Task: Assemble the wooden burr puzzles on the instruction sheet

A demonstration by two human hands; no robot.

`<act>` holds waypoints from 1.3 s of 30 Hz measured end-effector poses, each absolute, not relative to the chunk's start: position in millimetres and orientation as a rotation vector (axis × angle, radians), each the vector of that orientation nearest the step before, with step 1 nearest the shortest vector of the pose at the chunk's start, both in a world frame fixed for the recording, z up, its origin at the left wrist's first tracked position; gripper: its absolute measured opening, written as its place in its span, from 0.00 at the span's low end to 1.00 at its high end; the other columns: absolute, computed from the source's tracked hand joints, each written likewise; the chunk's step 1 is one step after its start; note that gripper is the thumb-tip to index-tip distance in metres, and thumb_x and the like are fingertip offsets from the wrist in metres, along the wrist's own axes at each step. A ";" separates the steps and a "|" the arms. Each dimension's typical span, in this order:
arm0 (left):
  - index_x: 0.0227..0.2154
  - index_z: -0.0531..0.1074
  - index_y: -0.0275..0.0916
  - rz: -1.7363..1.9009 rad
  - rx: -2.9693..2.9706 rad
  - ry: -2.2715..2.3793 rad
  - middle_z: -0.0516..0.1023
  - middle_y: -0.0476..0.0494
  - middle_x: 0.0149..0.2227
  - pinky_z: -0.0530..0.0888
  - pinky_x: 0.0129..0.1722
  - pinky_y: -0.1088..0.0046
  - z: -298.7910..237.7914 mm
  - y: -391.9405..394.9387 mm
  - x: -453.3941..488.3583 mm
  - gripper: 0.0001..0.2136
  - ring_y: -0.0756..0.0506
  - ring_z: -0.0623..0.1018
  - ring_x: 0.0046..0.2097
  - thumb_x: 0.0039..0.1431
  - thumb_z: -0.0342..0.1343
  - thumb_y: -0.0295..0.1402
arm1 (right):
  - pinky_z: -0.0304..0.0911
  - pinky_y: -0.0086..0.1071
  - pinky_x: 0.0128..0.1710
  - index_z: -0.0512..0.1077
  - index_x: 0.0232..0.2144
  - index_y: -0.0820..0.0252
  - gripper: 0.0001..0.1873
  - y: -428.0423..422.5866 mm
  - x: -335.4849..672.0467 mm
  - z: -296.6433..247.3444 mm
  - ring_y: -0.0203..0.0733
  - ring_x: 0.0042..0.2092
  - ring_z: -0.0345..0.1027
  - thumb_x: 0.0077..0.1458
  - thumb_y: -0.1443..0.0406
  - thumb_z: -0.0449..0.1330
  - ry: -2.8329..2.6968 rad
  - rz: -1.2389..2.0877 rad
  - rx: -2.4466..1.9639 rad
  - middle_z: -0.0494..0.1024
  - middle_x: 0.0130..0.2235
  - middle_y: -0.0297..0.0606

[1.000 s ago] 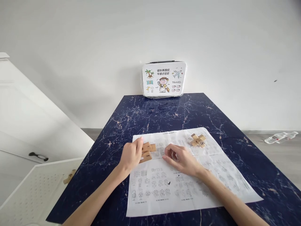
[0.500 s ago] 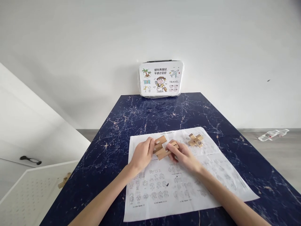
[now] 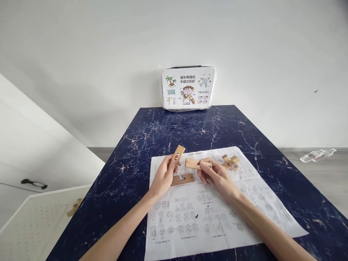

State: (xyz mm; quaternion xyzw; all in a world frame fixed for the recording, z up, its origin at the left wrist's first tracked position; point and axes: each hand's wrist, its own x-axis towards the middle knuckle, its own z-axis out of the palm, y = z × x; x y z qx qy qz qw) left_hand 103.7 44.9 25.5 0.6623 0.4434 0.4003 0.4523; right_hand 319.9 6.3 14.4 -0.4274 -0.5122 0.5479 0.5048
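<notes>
Hands low over the printed sheet, both loaded.

Left hand (image 3: 163,176): thumb and fingers pinch a wooden strip (image 3: 177,153) by its lower end. The strip is off the table and tilted, upper end pointing up and right.

Right hand (image 3: 217,177): thumb and forefinger pinch the right end of a wooden bar (image 3: 194,164). The bar sits roughly level just above the sheet, free end pointing toward the left hand. Strip and bar are near each other, not touching.

Notched piece (image 3: 182,179): flat on the paper sheet (image 3: 190,224), between the two hands and just below the bar. Left fingers are just beside its left end; can't tell if they touch it.

Wooden cross (image 3: 230,163): assembled, resting on the sheet's far right part, just beyond the right hand's knuckles, apart from them.

The sheet is covered in small diagrams and lies on a dark blue marble table (image 3: 206,127), near edge hanging toward the camera.

Cartoon box (image 3: 188,88): upright at the table's far edge, against the white wall.

Left of the table there is a white perforated panel (image 3: 35,221) with a small wooden part (image 3: 73,209) on it, and a cabinet with a black handle (image 3: 32,183). A plastic bottle (image 3: 317,155) lies on the floor at right.
</notes>
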 end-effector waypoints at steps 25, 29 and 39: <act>0.71 0.58 0.47 1.049 1.957 0.973 0.74 0.34 0.67 0.82 0.53 0.60 10.0 26.2 110.4 0.22 0.35 0.79 0.62 0.78 0.49 0.33 | 0.57 0.32 0.27 0.72 0.42 0.56 0.16 -7.0 308.7 11.7 0.38 0.25 0.59 0.73 0.53 0.52 -1.532 0.809 -1.384 0.68 0.25 0.29; 0.68 0.62 0.46 1.054 1.940 1.007 0.79 0.35 0.61 0.84 0.50 0.62 10.7 28.4 109.8 0.20 0.37 0.83 0.57 0.78 0.49 0.34 | 0.56 0.32 0.27 0.72 0.42 0.56 0.19 -5.0 308.5 13.8 0.38 0.25 0.58 0.74 0.51 0.49 -1.555 0.887 -1.354 0.66 0.25 0.28; 0.69 0.61 0.47 1.093 2.168 1.087 0.77 0.36 0.65 0.83 0.54 0.56 6.6 28.6 108.0 0.20 0.36 0.81 0.61 0.78 0.48 0.31 | 0.59 0.33 0.28 0.73 0.44 0.56 0.24 -7.5 303.1 17.7 0.40 0.25 0.63 0.75 0.49 0.44 -1.541 0.855 -1.395 0.69 0.25 0.31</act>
